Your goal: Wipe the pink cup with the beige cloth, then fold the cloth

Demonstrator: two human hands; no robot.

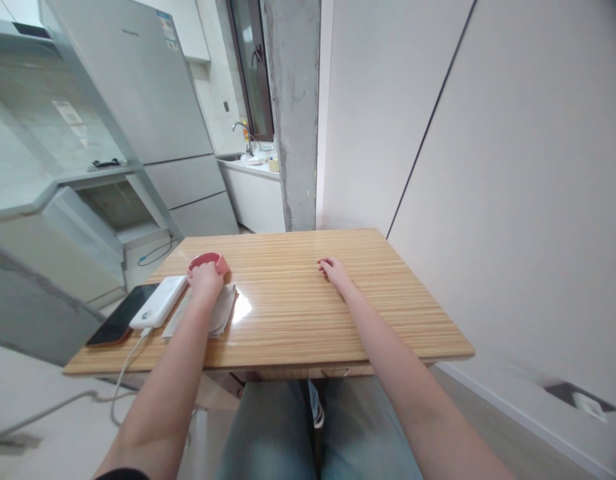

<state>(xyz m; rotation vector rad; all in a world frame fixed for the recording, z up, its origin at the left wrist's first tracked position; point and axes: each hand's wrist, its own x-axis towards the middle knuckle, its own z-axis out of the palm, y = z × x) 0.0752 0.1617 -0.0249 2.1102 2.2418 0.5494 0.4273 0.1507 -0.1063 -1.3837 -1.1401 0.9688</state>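
Note:
At the left of the wooden table (288, 320), my left hand (207, 277) is closed on the near side of a pink ring-shaped object (222, 265). It has a blocky part on its right; my fingers cover much of it, and its exact kind cannot be made out. Beneath my left wrist lies a folded grey cloth (223, 312). My right hand (333, 270) rests on the bare wood right of the middle, fingers loosely bent and partly apart, holding nothing.
Left of the cloth lie a white power bank (161, 301) with a white cable (122, 373) and a dark phone or tablet (123, 317). A white wall (463, 200) stands along the right. Behind are a fridge (138, 87) and a sink counter (253, 190).

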